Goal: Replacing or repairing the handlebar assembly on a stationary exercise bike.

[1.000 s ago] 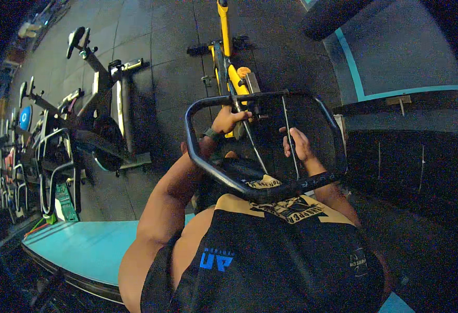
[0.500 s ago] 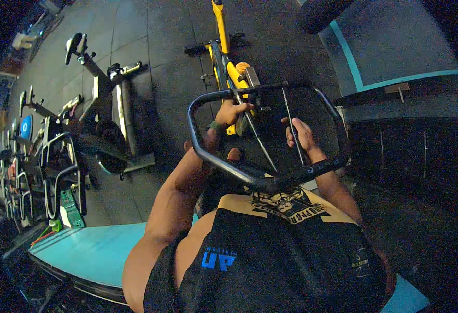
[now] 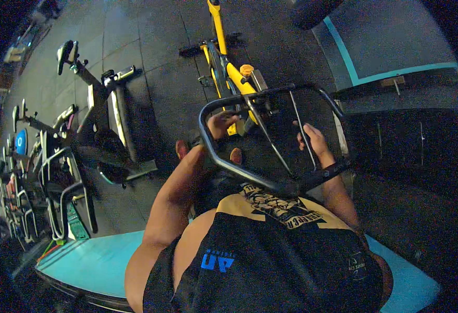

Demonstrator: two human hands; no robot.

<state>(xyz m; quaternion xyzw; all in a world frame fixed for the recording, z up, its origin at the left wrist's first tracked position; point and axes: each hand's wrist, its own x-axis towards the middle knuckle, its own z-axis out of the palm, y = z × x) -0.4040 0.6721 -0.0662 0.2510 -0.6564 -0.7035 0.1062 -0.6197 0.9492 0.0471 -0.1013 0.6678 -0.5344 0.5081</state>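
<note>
A black tubular frame, shaped like a rounded hoop, tilts in front of my chest with two thin metal rods across its inside. At the hoop's left inner side is my left hand, somewhat blurred, its fingers reaching rightward and apart from the left rod. My right hand is behind or beside the right rod; its fingers look loosely bent and not closed around it. Beyond the frame stands a yellow exercise bike with an orange knob.
Several dark exercise bikes stand on the left. A turquoise bench runs behind me. One foot shows below the hoop. Dark rubber floor tiles lie ahead. A raised area with a turquoise border is at the far right.
My left hand has drawn back from the left rod toward the hoop's left side. The hoop and my right hand have shifted slightly right in the view.
</note>
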